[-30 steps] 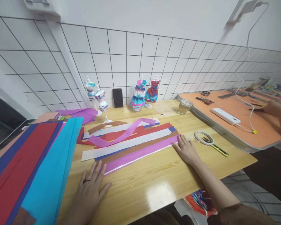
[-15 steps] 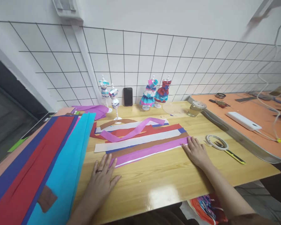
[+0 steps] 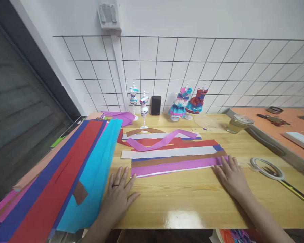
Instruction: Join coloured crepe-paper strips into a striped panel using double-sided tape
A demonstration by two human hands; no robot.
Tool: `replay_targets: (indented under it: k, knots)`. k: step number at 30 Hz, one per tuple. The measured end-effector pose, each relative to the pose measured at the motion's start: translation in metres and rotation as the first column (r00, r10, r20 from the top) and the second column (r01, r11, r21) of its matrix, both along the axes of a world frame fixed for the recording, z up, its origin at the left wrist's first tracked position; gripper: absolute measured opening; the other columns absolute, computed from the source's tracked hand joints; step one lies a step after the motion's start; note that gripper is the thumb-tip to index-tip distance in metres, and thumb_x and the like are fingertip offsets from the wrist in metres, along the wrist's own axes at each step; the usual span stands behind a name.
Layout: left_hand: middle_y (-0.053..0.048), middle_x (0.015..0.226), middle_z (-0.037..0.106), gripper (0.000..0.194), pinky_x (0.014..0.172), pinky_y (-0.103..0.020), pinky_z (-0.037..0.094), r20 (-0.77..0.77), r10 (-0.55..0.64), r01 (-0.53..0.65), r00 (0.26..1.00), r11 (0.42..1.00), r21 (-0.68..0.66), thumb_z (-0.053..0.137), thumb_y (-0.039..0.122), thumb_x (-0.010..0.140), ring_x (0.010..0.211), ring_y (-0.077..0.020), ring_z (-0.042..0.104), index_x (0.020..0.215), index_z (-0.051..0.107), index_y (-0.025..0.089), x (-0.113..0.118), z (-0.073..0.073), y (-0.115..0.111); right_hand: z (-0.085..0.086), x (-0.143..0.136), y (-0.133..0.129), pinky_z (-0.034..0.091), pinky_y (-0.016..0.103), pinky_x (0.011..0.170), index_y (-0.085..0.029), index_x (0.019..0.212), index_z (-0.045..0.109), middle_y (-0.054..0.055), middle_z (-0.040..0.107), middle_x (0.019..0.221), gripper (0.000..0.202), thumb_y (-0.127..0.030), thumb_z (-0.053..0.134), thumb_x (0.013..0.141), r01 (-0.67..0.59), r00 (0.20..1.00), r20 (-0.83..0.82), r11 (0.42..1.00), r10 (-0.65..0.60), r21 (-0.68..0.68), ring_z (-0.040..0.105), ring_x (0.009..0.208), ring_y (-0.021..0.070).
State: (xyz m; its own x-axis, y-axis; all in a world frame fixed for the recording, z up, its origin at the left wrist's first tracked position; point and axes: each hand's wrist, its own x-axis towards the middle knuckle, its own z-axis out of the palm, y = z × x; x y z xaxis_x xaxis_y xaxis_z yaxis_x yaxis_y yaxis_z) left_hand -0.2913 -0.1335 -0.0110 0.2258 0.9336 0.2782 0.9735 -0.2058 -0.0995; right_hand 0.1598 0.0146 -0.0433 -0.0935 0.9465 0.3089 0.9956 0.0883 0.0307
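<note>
A long purple strip (image 3: 177, 164) lies across the wooden table, with a thin white edge showing along its near side. My left hand (image 3: 120, 194) rests flat with fingers spread, just beside the strip's left end; a forefinger tip is at its corner. My right hand (image 3: 233, 177) is flat too, its fingertips on the strip's right end. Right behind lie a brown strip (image 3: 167, 160), a white strip (image 3: 167, 153) and a red strip (image 3: 200, 143), partly overlapping. A loose, curling purple ribbon (image 3: 162, 141) lies over the strips farther back.
Long red (image 3: 66, 168) and turquoise sheets (image 3: 98, 179) cover the left side. Small dress forms (image 3: 144, 109), a black phone (image 3: 156, 105) and dressed miniature forms (image 3: 181, 104) stand by the wall. A glass jar (image 3: 239, 124), tape roll (image 3: 267, 168) and yellow cutter (image 3: 295, 191) are right.
The view has turned left, so everything sits farther right. My left hand's fingers have come off the left end of the purple strip; my right hand stays on its right end.
</note>
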Motion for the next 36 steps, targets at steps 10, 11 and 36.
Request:
replay_targets:
  k: [10, 11, 36]
  knots:
    - [-0.008, 0.139, 0.034, 0.053, 0.101, -0.049, 0.026, 0.049, 0.054, -0.055, 0.997, 0.998, 0.023, 0.043, 0.051, 0.082, 0.129, -0.0310, 0.025, 0.128, 0.043, 0.026, -0.003, -0.001, -0.008, 0.046, -0.178, -0.072, 0.023, 0.050, 0.104, -0.022, 0.141, 0.016, 0.007, 0.018, 0.146, 0.059, -0.042, 0.035, 0.088, -0.677, 0.736, -0.173, 0.721, 0.655, -0.149, 0.013, 0.133, 0.0247]
    - [-0.008, 0.139, 0.035, 0.052, 0.101, -0.049, 0.026, 0.050, 0.051, -0.052, 0.997, 0.998, 0.020, 0.043, 0.050, 0.082, 0.129, -0.0307, 0.025, 0.128, 0.043, 0.026, -0.003, -0.001, -0.008, 0.050, -0.192, -0.077, 0.023, 0.049, 0.105, -0.021, 0.141, 0.016, 0.008, 0.018, 0.145, 0.059, -0.040, 0.034, 0.089, -0.727, 0.687, -0.190, 0.668, 0.702, -0.161, 0.013, 0.133, 0.0242]
    - [-0.012, 0.129, 0.047, 0.043, 0.101, -0.039, 0.039, 0.447, 0.106, -0.128, 0.888, 0.992, 0.019, 0.035, 0.011, 0.082, 0.124, -0.0204, 0.037, 0.124, 0.044, 0.009, -0.013, -0.012, -0.012, 0.072, -0.328, -0.072, 0.037, 0.028, 0.059, -0.014, 0.080, 0.059, 0.010, 0.065, 0.079, 0.018, -0.018, 0.042, 0.083, -0.647, 0.763, -0.279, 0.692, 0.584, -0.320, 0.059, 0.070, 0.0194]
